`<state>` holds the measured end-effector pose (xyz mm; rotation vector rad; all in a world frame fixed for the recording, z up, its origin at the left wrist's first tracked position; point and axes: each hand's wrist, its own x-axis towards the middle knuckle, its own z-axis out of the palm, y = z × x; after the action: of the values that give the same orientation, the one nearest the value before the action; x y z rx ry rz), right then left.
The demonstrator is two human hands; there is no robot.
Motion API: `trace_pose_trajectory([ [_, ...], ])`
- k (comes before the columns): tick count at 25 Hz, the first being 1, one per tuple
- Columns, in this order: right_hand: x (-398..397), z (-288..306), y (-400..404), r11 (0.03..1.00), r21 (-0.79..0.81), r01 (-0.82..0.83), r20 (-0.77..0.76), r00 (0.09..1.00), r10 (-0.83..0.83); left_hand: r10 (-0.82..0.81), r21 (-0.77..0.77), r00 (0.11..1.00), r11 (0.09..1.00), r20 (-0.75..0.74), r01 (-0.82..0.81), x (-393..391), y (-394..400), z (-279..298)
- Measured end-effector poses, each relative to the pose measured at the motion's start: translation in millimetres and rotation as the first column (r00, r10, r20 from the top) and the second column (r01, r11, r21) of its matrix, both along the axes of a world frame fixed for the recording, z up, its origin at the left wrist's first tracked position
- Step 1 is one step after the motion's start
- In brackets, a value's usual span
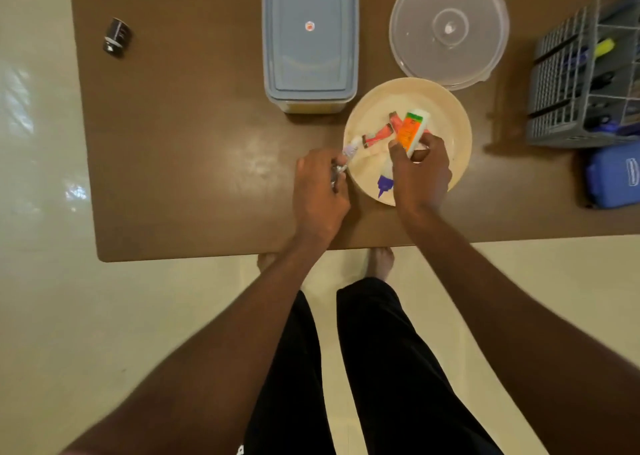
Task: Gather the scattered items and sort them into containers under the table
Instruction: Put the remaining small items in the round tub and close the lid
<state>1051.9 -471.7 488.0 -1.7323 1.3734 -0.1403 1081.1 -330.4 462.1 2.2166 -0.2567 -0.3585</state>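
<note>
- Two hands are busy at the cream bowl point(446, 115), which sits on the table point(194, 184) near its front edge, a little right of the middle.
- Our right hand point(420, 174) is curled round an orange-and-white tube point(412, 130), holding it over the bowl with the cap end pointing toward the back edge.
- Our left hand point(320, 191) pinches a small pale tube point(349, 148) just at the bowl's left rim; something shiny shows under the fingers, but we cannot tell what it is.
- Already in the bowl lie red sachets point(377, 134) and a bottle with a purple cap point(384, 184), partly hidden by the right hand.
- To do this step well, we judge it best to lower each tube until it is close to the bowl's floor before letting go, so nothing bounces over the low rim.
- We should release one hand at a time, since the bowl is light-looking and could slide toward the front edge.
- Still out on the table: a small black jar point(117, 37) near the back left corner, well apart from the rest.
- Behind the bowl stand a closed blue box point(310, 35) and a clear round lid point(450, 26); a grey basket point(585, 77) and a blue pouch point(613, 177) sit by the right edge.
</note>
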Motion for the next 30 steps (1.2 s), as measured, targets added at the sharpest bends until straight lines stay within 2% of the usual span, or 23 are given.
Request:
trace_pose_trajectory([
  [3,-10.3,-4.2,-43.8,0.997,0.072,0.008,-0.12,0.993,0.0,-0.25,0.267,0.967,0.936,0.046,0.229,0.3,-48.6,-1.1],
  [6,-11.7,-13.2,-63.4,0.995,0.052,-0.08,-0.247,0.965,0.091,-0.334,0.491,0.942,0.822,0.006,0.288,-6.0,-74.5,-12.9],
  [9,-6.2,-19.8,-70.2,0.99,0.038,-0.134,-0.318,0.938,0.14,-0.355,0.528,0.935,0.795,0.007,0.298,-11.6,-79.7,-20.8],
  [12,-5.4,-20.5,-69.8,0.966,-0.136,-0.219,-0.392,0.908,0.151,-0.263,0.436,0.964,0.871,0.028,0.225,-14.3,-68.7,-19.7],
  [14,-6.0,-13.0,-60.5,0.933,-0.246,-0.261,-0.34,0.925,0.169,-0.15,0.34,0.985,0.933,0.08,0.115,-13.8,-50.4,-16.4],
  [17,1.7,1.6,-22.6,0.891,-0.341,-0.301,-0.127,0.953,0.273,0.052,0.262,0.984,0.96,0.173,-0.097,0.8,-3.8,-14.9],
  [20,32.3,10.1,35.5,0.792,-0.422,-0.442,0.073,0.854,0.516,0.158,0.301,0.963,0.928,0.219,-0.221,35.4,56.2,-21.1],
  [22,61.5,13.9,73.9,0.725,-0.415,-0.549,0.142,0.749,0.648,0.125,0.445,0.971,0.872,0.202,-0.205,67.2,95.7,-31.9],
  [25,113.4,8.2,129.0,0.629,-0.383,-0.676,0.137,0.632,0.763,0.037,0.574,0.994,0.814,0.099,-0.088,118.0,151.3,-45.9],
  [28,162.4,-3.7,170.0,0.584,-0.358,-0.729,0.103,0.591,0.8,-0.016,0.607,0.999,0.795,0.05,-0.018,161.3,184.7,-58.7],
  [30,197.7,-19.0,195.7,0.577,-0.339,-0.743,0.089,0.585,0.806,0.015,0.621,1.0,0.783,0.014,-0.021,186.4,205.0,-73.9],
])
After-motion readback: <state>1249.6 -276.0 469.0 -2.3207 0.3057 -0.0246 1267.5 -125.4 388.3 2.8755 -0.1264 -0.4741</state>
